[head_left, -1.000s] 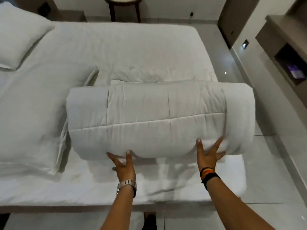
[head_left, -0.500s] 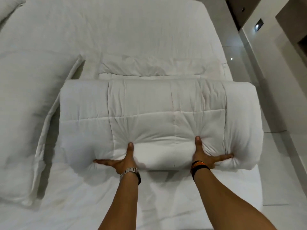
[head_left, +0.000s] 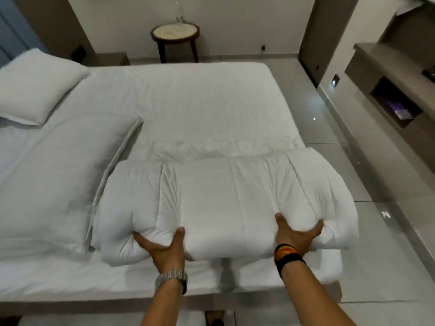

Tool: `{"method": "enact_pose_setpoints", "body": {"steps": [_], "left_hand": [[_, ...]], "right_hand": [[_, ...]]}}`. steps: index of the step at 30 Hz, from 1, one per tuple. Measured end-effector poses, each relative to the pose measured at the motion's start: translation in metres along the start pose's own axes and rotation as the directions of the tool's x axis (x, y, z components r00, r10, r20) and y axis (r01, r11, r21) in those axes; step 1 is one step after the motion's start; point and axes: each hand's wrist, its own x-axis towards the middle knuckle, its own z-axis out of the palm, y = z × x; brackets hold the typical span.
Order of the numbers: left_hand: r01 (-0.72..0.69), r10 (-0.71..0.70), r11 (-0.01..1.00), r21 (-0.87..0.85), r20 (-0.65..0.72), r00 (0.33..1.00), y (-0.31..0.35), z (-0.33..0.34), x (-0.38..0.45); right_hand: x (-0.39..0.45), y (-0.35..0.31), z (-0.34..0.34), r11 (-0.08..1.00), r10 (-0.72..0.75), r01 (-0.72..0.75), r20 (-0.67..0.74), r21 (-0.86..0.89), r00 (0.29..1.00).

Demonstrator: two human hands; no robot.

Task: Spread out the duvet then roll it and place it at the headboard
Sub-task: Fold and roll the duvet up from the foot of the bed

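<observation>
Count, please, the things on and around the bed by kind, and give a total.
Rolled duvet: 1, gripped by left hand and right hand
Pillows: 2, one far left, one beside the roll
Round side table: 1
Bottle on it: 1
Total: 5
</observation>
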Motion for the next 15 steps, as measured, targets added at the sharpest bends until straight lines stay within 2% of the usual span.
{"method": "enact_pose_setpoints", "body": {"steps": [5,7,9,10,11,12,13,14,15], "left_hand": [[-0.23,0.232,0.973,-0.028,0.139,0.963,0.034,-0.06,-0.042],[-0.319,0.31,0.948,0.008,0.219,0.925,0.055,-0.053,-0.037],[-0.455,0.381,0.866,0.206,0.316,0.869,0.072,-0.03,-0.025],[-0.535,0.411,0.749,0.391,0.358,0.838,0.077,-0.015,-0.016],[-0.57,0.436,0.583,0.579,0.37,0.821,0.079,-0.002,-0.005],[-0.567,0.478,0.407,0.717,0.361,0.8,0.079,0.012,0.008],[-0.551,0.521,0.271,0.789,0.361,0.773,0.08,0.024,0.019],[-0.555,0.568,0.176,0.813,0.376,0.732,0.079,0.033,0.03],[-0.576,0.616,0.112,0.809,0.399,0.68,0.079,0.044,0.045]], "right_hand": [[-0.038,-0.036,-0.063,0.977,-0.204,0.199,0.067,0.073,0.977],[-0.035,-0.066,-0.061,0.961,-0.275,0.273,0.184,0.038,0.944],[-0.026,-0.098,-0.045,0.906,-0.345,0.407,0.353,-0.119,0.87],[-0.021,-0.111,-0.036,0.81,-0.39,0.525,0.428,-0.263,0.816],[-0.016,-0.119,-0.026,0.642,-0.453,0.647,0.478,-0.411,0.753],[-0.009,-0.124,-0.014,0.417,-0.542,0.746,0.517,-0.519,0.663],[-0.001,-0.126,-0.001,0.183,-0.627,0.805,0.564,-0.564,0.537],[0.007,-0.125,0.009,-0.017,-0.677,0.83,0.617,-0.558,0.401],[0.019,-0.126,0.024,-0.166,-0.683,0.83,0.669,-0.532,0.292]]}}
